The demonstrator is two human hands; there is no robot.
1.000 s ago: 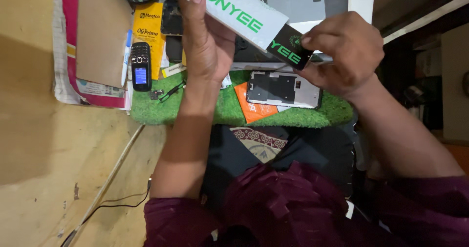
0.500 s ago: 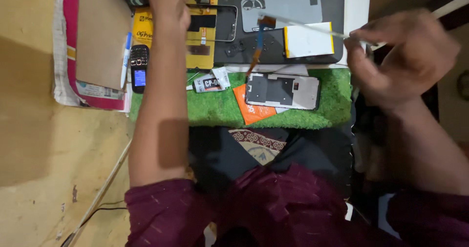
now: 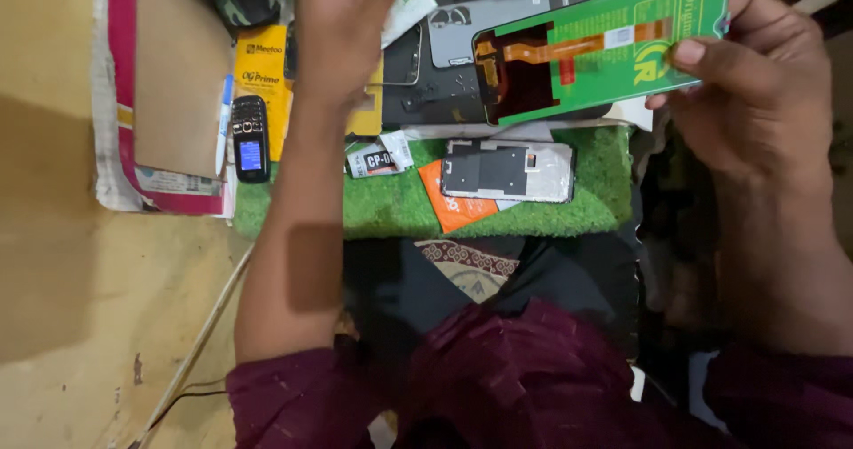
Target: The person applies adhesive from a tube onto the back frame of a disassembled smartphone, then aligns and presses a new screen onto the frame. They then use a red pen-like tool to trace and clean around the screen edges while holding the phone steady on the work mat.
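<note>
Green-backed replacement screen (image 3: pixel 604 54) pinched in right-hand fingers (image 3: pixel 697 54) above the phone frame (image 3: pixel 508 171), left hand (image 3: pixel 342 14) gripping a white packet (image 3: pixel 407 9).

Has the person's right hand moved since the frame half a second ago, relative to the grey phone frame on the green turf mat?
Yes. The right hand now holds a green display panel up above the grey phone frame; earlier it held only a thin strip.

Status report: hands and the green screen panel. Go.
Right hand grips green screen panel, raised over the mat. Left hand up top holding a white box. Phone frame lies underneath, untouched.
</note>
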